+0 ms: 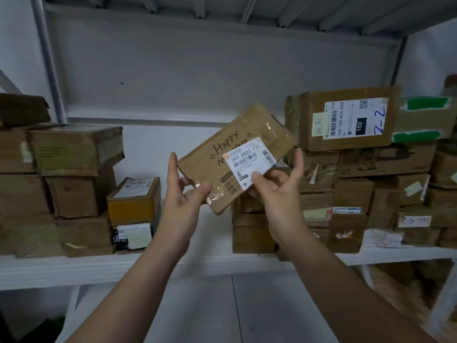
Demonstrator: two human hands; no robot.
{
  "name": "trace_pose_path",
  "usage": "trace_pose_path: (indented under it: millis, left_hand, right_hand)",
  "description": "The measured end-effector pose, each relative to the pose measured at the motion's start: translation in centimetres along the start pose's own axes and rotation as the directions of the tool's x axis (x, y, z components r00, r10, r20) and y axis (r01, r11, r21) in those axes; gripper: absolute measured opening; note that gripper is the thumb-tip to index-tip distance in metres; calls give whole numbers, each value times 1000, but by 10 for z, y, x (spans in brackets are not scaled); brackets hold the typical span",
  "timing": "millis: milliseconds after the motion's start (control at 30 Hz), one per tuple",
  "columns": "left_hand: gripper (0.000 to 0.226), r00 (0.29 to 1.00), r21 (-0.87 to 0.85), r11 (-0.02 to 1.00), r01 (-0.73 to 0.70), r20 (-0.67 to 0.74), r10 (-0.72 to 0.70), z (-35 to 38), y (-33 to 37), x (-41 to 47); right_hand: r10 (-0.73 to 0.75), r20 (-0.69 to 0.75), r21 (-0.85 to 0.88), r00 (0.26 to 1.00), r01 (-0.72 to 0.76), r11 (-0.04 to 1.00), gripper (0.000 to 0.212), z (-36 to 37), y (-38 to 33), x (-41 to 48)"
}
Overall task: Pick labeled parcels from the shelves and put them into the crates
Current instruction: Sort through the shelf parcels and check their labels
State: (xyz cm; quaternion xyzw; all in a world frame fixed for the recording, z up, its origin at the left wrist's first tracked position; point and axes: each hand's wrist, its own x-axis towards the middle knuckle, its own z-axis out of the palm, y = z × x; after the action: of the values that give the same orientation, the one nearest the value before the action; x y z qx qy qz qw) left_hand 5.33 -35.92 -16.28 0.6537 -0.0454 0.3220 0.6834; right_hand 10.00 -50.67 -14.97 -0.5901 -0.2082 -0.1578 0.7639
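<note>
**Cardboard parcel [222,154] looks light and stiff**

Above the white shelf [173,268] it hangs tilted. Left hand [183,194] and right hand [277,194] pinch its lower corners. Glossy tape may slip, so bare edges probably suit best. Its label [249,162] faces the camera.

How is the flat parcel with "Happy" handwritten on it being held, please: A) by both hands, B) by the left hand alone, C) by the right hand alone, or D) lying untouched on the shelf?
A: the left hand pinches the lower left end of the parcel, and the right hand has its thumb on the white label.
</note>
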Motion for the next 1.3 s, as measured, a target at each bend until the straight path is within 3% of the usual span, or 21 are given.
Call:
trace_pose_path:
  millis: [100, 200, 267, 633, 1000, 1100, 1200, 1300]
  left_hand:
    - [69, 1000, -53, 999, 5, -13, -6, -12, -3, 7]
    - [54, 997, -68, 997, -47, -72, 42, -18, -10, 9]
    - [47, 987, -47, 993, -108, -121, 101, -15, -13, 7]
    - [42, 973, -66, 983, -170, -169, 157, -6, -23, 4]
    - [42, 969, -85, 976, -201, -161, 185, -20, -30, 6]
    - [41, 976, -15, 988, -153, -162, 148, -32, -30, 1]
    - [37, 984, 113, 994, -7, -174, 27, -55, -32, -4]
    - [31, 969, -6, 979, 203, -140, -201, -75, -23, -10]
  right_hand:
    - [-24, -126, 41, 992, 29, 999, 80, -21, -7, 5]
    - [-75, -90, -75, 993, 68, 995, 48, -34, -4, 0]
    - [-115, -61, -103, 991, 109, 989, 38, -37, 2, -8]
    - [-254, -59, -141, 965, 244, 960, 37, -44, 18, -24]
    - [-241, -39, -94, 970, 237, 967, 36, -35, 24, -29]
    - [-273, -40, -80, 961, 270, 960, 26, -30, 23, -34]
    - [-360, -20, -153, 933, 353, 923, 13, -20, 21, -37]
    - [-291, 74, -42, 954, 294, 955, 26, -5, 20, -39]
